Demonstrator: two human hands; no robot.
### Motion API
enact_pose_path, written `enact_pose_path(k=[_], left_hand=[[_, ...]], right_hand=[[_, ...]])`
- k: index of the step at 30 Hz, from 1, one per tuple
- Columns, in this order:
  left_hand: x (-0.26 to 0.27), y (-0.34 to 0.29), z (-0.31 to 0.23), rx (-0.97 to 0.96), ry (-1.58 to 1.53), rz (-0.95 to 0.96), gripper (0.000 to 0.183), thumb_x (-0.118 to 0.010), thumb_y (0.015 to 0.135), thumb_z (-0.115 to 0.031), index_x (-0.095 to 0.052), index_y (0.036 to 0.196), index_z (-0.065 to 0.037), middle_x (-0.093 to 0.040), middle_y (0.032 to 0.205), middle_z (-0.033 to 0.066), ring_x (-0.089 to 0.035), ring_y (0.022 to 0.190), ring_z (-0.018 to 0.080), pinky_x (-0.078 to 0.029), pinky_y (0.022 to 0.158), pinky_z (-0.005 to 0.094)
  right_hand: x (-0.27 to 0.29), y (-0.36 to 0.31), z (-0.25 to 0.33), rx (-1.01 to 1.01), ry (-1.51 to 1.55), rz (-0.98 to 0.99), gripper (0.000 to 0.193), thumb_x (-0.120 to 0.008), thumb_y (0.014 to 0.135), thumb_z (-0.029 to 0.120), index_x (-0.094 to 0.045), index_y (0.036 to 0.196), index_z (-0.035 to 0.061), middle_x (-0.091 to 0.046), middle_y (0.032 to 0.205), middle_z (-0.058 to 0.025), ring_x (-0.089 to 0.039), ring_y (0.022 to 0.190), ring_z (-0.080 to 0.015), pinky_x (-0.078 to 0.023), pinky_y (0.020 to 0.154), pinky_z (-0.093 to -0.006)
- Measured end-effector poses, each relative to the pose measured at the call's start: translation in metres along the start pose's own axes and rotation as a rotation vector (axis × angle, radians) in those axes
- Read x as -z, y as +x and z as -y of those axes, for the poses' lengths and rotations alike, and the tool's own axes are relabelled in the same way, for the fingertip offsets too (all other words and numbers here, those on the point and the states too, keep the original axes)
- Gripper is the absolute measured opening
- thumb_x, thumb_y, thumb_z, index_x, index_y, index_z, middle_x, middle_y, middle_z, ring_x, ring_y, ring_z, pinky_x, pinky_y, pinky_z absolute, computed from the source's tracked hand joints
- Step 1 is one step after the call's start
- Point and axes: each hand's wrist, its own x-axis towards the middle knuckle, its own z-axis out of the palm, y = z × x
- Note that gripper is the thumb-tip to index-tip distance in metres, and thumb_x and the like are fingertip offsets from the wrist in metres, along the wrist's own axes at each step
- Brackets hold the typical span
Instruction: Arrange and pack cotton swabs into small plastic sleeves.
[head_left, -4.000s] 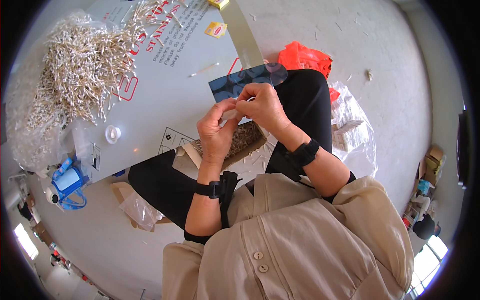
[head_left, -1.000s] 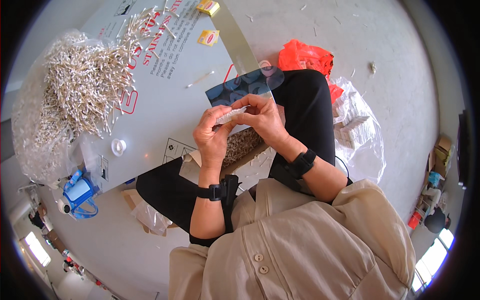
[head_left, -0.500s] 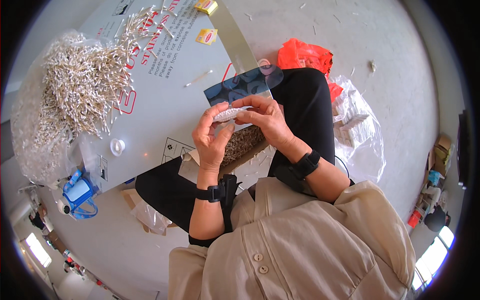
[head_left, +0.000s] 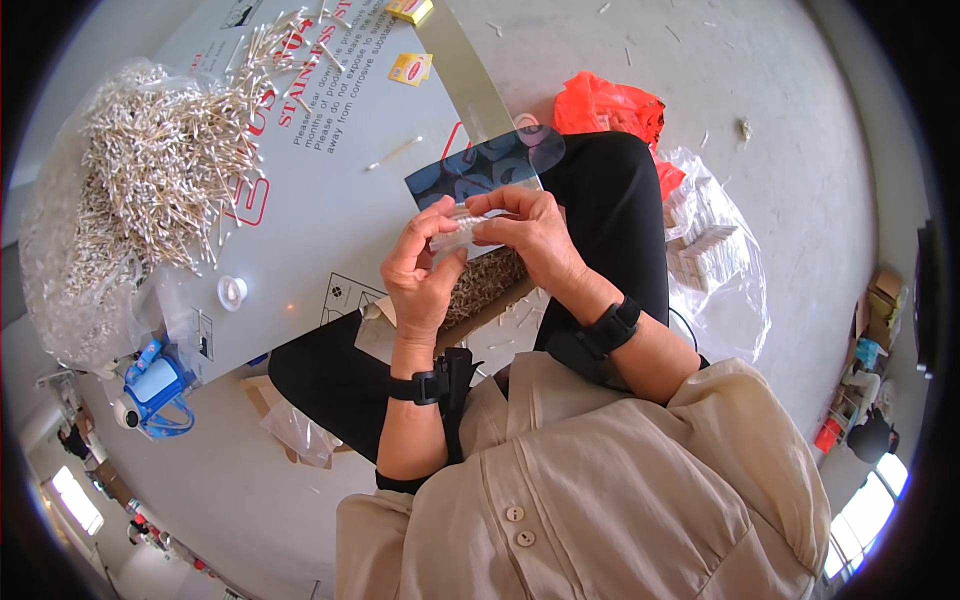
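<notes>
- Your left hand [head_left: 418, 280] and right hand [head_left: 540, 245] pinched a small, white, clear-wrapped bundle [head_left: 456, 234] between their fingertips.
- You held it near the open, light-brown cardboard box [head_left: 378, 335].
- White-tipped cotton swabs [head_left: 160, 165] lay heaped left.

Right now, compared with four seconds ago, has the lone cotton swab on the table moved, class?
No. The lone cotton swab keeps its place, left of the red mark printed on the table.

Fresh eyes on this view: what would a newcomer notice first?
Probably the big swab heap on the left side of the table. Then the bright red bag, just beyond the right knee. Near the centre, the left hand and right hand pinch a small white bundle.
</notes>
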Motion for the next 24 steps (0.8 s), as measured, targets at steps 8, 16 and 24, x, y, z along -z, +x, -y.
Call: enact_pose_path(k=[8, 16, 24], left_hand=[[-0.001, 0.0, 0.008, -0.021, 0.052, -0.003, 0.03, -0.061, 0.08, 0.015, -0.064, 0.105, -0.003, -0.063, 0.123, 0.0185, -0.062, 0.11, 0.0207, -0.051, 0.092, 0.0317], [-0.004, 0.001, 0.007, 0.006, 0.06, -0.007, 0.028, -0.067, 0.081, 0.01, -0.065, 0.105, -0.002, -0.064, 0.122, 0.0179, -0.062, 0.108, 0.0187, -0.051, 0.091, 0.0311], [-0.007, 0.002, 0.01, -0.024, 0.023, -0.055, 0.028, -0.068, 0.08, 0.009, -0.067, 0.104, -0.005, -0.067, 0.118, 0.014, -0.064, 0.104, 0.0167, -0.051, 0.083, 0.0268]], right_hand=[[-0.005, -0.002, 0.004, 0.06, -0.214, -0.06, 0.026, -0.072, 0.073, 0.0, -0.068, 0.099, -0.0056, -0.07, 0.102, -0.0109, -0.065, 0.085, -0.0113, -0.054, 0.078, -0.0243], [-0.012, -0.001, 0.006, 0.105, -0.33, -0.138, 0.022, -0.07, 0.073, 0.004, -0.068, 0.093, -0.0047, -0.069, 0.09, -0.0071, -0.061, 0.076, -0.0082, -0.049, 0.067, -0.0237], [-0.008, -0.001, 0.003, 0.125, -0.224, -0.078, 0.022, -0.065, 0.075, 0.0, -0.066, 0.096, -0.0063, -0.068, 0.085, -0.0061, -0.06, 0.074, -0.0084, -0.048, 0.063, -0.0236]])
